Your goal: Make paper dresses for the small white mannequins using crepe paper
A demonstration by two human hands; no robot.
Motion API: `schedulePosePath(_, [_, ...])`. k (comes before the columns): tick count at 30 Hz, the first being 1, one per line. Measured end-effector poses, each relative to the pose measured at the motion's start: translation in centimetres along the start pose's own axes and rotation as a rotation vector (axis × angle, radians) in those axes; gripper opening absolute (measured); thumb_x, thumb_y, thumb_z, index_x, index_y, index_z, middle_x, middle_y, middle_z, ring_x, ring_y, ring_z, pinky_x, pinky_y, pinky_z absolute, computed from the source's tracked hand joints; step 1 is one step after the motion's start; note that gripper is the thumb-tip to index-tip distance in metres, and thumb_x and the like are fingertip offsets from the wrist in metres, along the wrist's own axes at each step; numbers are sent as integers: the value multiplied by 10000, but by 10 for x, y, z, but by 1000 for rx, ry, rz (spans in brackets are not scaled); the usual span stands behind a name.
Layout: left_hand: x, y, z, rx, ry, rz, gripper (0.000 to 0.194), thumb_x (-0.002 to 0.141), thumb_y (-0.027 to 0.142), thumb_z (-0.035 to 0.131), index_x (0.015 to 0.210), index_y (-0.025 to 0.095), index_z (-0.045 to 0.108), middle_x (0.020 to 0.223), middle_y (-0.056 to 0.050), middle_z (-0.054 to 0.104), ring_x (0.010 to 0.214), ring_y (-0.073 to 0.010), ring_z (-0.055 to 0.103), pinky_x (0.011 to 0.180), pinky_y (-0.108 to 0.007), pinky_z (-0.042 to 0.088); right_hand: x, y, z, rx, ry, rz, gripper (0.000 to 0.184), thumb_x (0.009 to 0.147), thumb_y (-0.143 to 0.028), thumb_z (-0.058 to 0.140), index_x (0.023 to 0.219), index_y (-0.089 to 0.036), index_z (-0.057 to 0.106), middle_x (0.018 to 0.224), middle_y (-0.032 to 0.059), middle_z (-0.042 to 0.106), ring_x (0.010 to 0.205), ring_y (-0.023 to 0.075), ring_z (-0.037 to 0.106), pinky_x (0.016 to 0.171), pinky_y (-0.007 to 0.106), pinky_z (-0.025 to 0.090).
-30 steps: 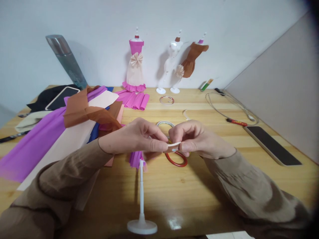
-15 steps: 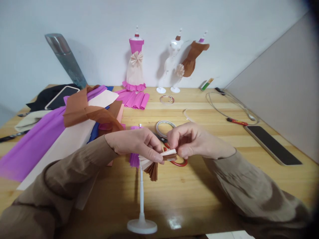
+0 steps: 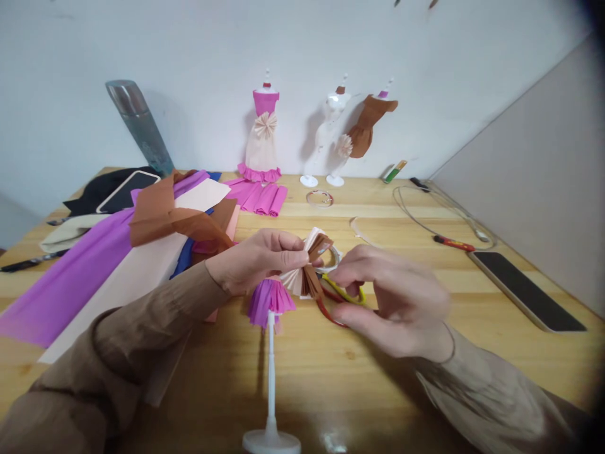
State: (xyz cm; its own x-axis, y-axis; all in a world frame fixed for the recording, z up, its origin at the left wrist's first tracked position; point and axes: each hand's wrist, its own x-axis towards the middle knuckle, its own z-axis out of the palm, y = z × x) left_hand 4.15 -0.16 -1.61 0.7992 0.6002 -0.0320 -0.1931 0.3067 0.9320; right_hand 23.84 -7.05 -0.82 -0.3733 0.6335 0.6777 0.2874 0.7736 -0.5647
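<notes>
My left hand (image 3: 265,258) is closed, thumb and fingers pinching a pleated paper rosette (image 3: 302,277) of cream and brown folds at its middle. The folds fan out above and below the pinch. My right hand (image 3: 401,299) is slightly blurred, with thumb and index finger apart at the red and yellow handles of scissors (image 3: 358,294) on the table. Behind the rosette lies a roll of white tape (image 3: 335,258), partly covered. Below my left hand stands a small white dress form (image 3: 271,372) wearing a pleated purple skirt (image 3: 269,301); its upper part is hidden.
Crepe paper sheets (image 3: 94,271) pile up at left, near a leaning bottle (image 3: 142,126). Dressed forms (image 3: 263,148) and a bare white form (image 3: 326,135) stand along the wall. A phone (image 3: 529,291), a cable (image 3: 454,202) and a red-handled tool (image 3: 452,244) lie at right.
My right hand has let go of the rosette, moved right and down, and spread its fingers by the scissors. My left hand has raised the rosette, whose folds now fan upward too.
</notes>
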Motion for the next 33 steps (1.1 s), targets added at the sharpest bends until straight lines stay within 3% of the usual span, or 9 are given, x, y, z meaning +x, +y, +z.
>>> schedulePosePath(4, [1,-2,1,45,18,60,214,787,322,741,861,122,764,940,-98,739,987,-195,662,968,-317,482,2,-8,4,-142,18,-51,174,777,-127,721,915,-181,630,700,28,601,566,137,538,487,280,416])
schedulePosePath(9, [0,-4,0,38,31,47,189,786,306,739,831,123,758,889,-78,734,864,-164,669,852,-277,520,4,-11,6,-222,-8,-78,137,823,-55,617,846,-189,600,661,20,595,557,132,541,498,277,423])
schedulePosePath(14, [-1,-4,-5,93,24,38,259,780,355,737,840,103,747,871,-97,721,842,-176,657,805,-279,515,5,-11,6,-307,39,-84,172,816,-27,594,799,-197,570,622,11,579,531,124,533,483,274,412])
schedulePosePath(20, [-2,1,-11,186,-4,-24,297,747,388,759,769,95,718,707,-59,678,639,-131,608,615,-237,480,5,-7,5,-318,102,-58,200,794,-9,596,756,-200,552,607,3,553,520,126,511,468,282,389])
schedulePosePath(24, [-3,1,-11,197,34,-32,278,765,375,745,798,100,720,729,-54,673,661,-124,602,631,-232,469,3,-6,4,-217,76,-89,132,799,-66,610,819,-193,578,629,11,549,547,150,533,491,297,426])
schedulePosePath(28, [-3,-1,-9,206,63,-13,279,775,383,737,801,105,727,762,-63,681,708,-135,611,667,-243,477,1,-6,5,-322,-27,-143,134,809,-195,684,911,-157,605,687,54,589,603,182,573,525,321,468])
schedulePosePath(33, [-2,-2,-8,171,50,-23,278,787,378,727,823,103,730,766,-67,686,728,-146,620,707,-262,491,0,-6,7,-463,-27,-180,110,831,-84,621,878,-182,610,686,48,635,606,162,604,538,291,475])
